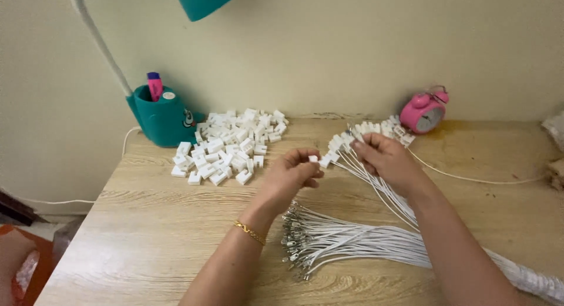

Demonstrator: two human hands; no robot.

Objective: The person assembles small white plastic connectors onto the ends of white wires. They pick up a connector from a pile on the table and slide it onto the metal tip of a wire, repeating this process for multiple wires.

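Observation:
My left hand (289, 178) pinches a small white plastic connector housing (314, 158) between thumb and fingers; a gold bracelet sits on its wrist. My right hand (386, 159) holds a thin white wire whose end meets that housing. Behind the right hand lies a fan of white wires with housings fitted (359, 131). Below both hands a bundle of white wires with bare metal terminals (329, 240) rests on the wooden table (147, 235). A heap of loose white housings (228, 146) lies to the left of my left hand.
A teal desk lamp base with a pen holder (161, 115) stands at the back left, its shade (205, 0) overhead. A pink alarm clock (424, 111) stands at the back right. A white cord (470, 178) crosses the table's right side. The wall runs behind.

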